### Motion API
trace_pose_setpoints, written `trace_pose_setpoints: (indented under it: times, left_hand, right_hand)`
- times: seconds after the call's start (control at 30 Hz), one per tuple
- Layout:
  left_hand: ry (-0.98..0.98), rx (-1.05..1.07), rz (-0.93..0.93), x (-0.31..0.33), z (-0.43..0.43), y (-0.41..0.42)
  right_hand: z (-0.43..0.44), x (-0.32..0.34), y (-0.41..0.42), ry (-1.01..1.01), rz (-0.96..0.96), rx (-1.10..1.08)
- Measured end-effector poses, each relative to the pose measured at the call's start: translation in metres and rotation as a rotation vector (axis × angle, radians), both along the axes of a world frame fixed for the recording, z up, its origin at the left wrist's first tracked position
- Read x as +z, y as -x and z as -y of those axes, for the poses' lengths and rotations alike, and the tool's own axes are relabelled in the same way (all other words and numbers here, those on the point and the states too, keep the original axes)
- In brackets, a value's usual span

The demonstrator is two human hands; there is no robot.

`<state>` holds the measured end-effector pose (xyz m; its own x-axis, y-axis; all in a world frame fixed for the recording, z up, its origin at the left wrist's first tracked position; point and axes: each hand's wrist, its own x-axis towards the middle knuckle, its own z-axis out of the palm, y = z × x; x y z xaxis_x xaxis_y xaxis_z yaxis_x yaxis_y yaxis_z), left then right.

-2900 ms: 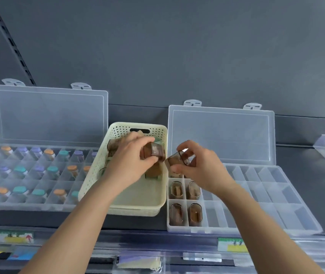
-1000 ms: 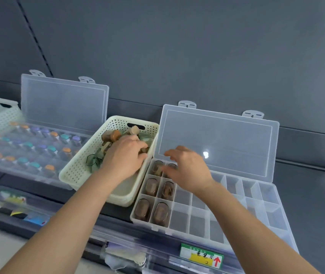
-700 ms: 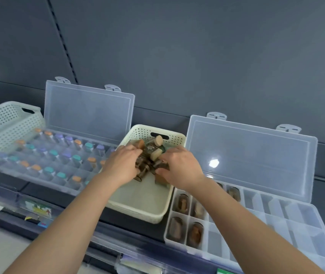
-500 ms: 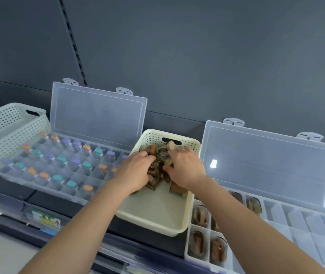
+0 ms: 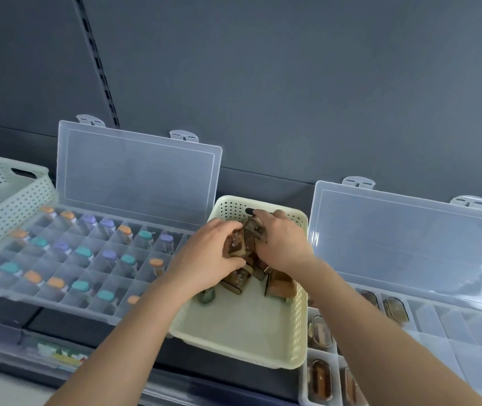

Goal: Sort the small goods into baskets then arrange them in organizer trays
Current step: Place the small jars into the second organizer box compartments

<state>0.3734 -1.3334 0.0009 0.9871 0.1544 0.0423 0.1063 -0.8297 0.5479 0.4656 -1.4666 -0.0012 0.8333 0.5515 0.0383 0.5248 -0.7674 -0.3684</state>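
A cream perforated basket [image 5: 245,347] sits in the middle of the shelf with several small brown transparent cases [image 5: 281,285] piled at its far end. Both hands are inside it. My left hand [image 5: 207,259] grips one brown case [image 5: 235,246]. My right hand [image 5: 281,241] closes on another brown case [image 5: 253,228] right beside it. To the right lies an open clear organizer tray [image 5: 439,323] with several brown cases [image 5: 320,379] standing in its left compartments. My right forearm hides part of that tray.
On the left an open clear organizer tray [image 5: 58,300] holds several small vials with orange, teal and purple caps. A second cream basket [image 5: 5,200] rests tilted at the far left. Both tray lids stand upright against the grey back wall. Price-label strips run along the shelf's front edge.
My right hand left the right tray and joined the left hand in the basket, and both now grip brown cases. The view has swung left, pushing the right tray toward the edge.
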Motion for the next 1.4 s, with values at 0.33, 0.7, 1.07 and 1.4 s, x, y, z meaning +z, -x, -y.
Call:
trace_pose_setpoints:
  times: [0.33,0.7,1.07,1.4]
  left_hand:
    - [0.193,-0.069,0.158,0.012,0.047,0.004]
    - [0.195,-0.167,0.149,0.015,0.167,0.0]
    - [-0.074,-0.147,0.05,0.004,0.236,0.024]
    - [-0.142,-0.102,-0.075,0.0,0.234,0.026]
  right_hand:
    - [0.076,0.009,0.023,-0.599,-0.099,-0.193]
    - [0.208,0.001,0.039,-0.696,-0.129,-0.217]
    - [0.276,-0.02,0.067,-0.495,-0.133,0.002]
    - [0.266,-0.025,0.068,-0.324,0.061,-0.025]
